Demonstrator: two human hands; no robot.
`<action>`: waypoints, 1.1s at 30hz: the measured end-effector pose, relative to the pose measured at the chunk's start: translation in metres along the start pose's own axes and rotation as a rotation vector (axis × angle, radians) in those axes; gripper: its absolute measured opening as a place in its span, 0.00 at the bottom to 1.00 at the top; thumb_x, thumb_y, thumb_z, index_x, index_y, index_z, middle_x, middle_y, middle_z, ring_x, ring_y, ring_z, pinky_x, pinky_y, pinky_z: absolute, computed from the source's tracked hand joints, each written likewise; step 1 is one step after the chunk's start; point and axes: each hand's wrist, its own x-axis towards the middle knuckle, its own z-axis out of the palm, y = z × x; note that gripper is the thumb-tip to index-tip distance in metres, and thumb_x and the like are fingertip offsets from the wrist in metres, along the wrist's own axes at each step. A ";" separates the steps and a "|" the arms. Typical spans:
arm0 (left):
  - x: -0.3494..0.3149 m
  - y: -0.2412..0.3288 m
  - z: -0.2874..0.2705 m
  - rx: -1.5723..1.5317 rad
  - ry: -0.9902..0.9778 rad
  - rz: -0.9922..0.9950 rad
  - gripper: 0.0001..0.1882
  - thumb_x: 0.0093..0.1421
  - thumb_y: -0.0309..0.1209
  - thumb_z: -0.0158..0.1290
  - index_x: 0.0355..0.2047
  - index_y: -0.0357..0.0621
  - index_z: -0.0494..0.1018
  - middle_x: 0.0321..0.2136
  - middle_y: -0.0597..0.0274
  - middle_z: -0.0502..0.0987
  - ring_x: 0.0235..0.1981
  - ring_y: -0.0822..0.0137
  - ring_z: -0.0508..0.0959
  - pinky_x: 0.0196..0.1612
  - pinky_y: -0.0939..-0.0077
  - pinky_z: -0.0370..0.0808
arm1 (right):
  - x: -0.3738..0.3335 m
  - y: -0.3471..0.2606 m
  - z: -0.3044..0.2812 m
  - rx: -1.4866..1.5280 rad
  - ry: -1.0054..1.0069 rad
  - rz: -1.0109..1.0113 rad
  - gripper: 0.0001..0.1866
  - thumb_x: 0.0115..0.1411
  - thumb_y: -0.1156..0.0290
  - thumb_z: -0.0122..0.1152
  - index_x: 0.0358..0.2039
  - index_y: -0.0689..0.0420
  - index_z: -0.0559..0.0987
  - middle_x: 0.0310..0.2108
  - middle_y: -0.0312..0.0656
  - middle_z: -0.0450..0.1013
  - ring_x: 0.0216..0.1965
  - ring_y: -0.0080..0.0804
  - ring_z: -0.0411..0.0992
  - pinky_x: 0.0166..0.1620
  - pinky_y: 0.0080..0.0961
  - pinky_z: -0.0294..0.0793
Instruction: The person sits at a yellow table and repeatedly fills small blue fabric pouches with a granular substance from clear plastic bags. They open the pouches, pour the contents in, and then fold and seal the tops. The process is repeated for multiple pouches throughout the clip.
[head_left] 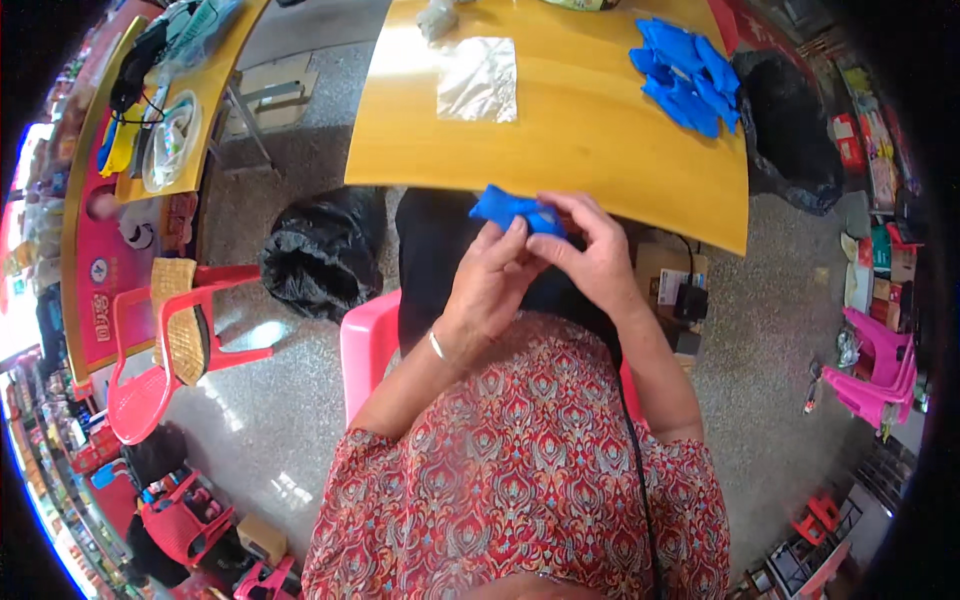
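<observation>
Just past the near edge of the yellow table (560, 150), above my lap, both my hands are on a small blue, soft-looking piece with pointed corners (493, 206). My left hand (492, 272) has its thumb and fingers closed on the lower left side. Curled around the right end is my right hand (592, 250), its fingertips partly covering the piece. Whether it is cloth or film I cannot tell. A heap of similar blue pieces (685, 78) lies at the table's right side. A clear plastic bag (477, 80) lies flat on the table's left part.
One black bag-lined bin (325, 255) stands left of my legs; another black bag (790, 130) is beyond the table's right edge. A pink chair (165, 350) is at the left, near a side table with a white basket (172, 140). Pink stools (875, 365) stand at the right.
</observation>
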 end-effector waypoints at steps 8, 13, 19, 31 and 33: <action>0.007 0.001 -0.016 0.200 0.092 0.170 0.17 0.62 0.38 0.50 0.48 0.42 0.67 0.43 0.61 0.73 0.46 0.66 0.72 0.50 0.65 0.68 | 0.004 0.013 -0.010 0.209 -0.113 0.233 0.19 0.51 0.73 0.67 0.43 0.65 0.75 0.37 0.39 0.74 0.37 0.21 0.72 0.42 0.19 0.73; 0.008 0.020 -0.034 0.116 0.194 0.226 0.13 0.63 0.34 0.48 0.45 0.39 0.69 0.41 0.57 0.74 0.41 0.64 0.74 0.47 0.65 0.71 | 0.017 -0.015 -0.042 0.540 -0.041 0.151 0.18 0.51 0.76 0.66 0.43 0.66 0.75 0.37 0.37 0.74 0.38 0.21 0.72 0.45 0.19 0.71; 0.006 0.023 -0.044 0.144 0.220 0.187 0.11 0.63 0.32 0.48 0.43 0.38 0.69 0.39 0.55 0.76 0.39 0.63 0.77 0.45 0.66 0.74 | 0.042 0.028 -0.070 -0.054 -0.092 0.177 0.16 0.52 0.74 0.65 0.42 0.65 0.77 0.35 0.37 0.76 0.36 0.21 0.73 0.42 0.19 0.72; 0.006 0.017 -0.003 0.708 0.030 0.557 0.17 0.61 0.22 0.49 0.51 0.37 0.67 0.44 0.59 0.74 0.46 0.71 0.73 0.51 0.78 0.68 | 0.046 0.043 -0.082 0.068 -0.059 0.190 0.16 0.54 0.74 0.64 0.44 0.64 0.77 0.37 0.38 0.76 0.39 0.21 0.72 0.44 0.18 0.71; 0.016 0.022 -0.002 1.096 -0.067 0.717 0.20 0.57 0.20 0.53 0.51 0.38 0.67 0.50 0.57 0.70 0.49 0.70 0.70 0.53 0.77 0.66 | 0.034 0.027 -0.072 0.256 -0.063 0.203 0.18 0.53 0.74 0.65 0.44 0.63 0.76 0.38 0.38 0.75 0.40 0.22 0.72 0.46 0.19 0.71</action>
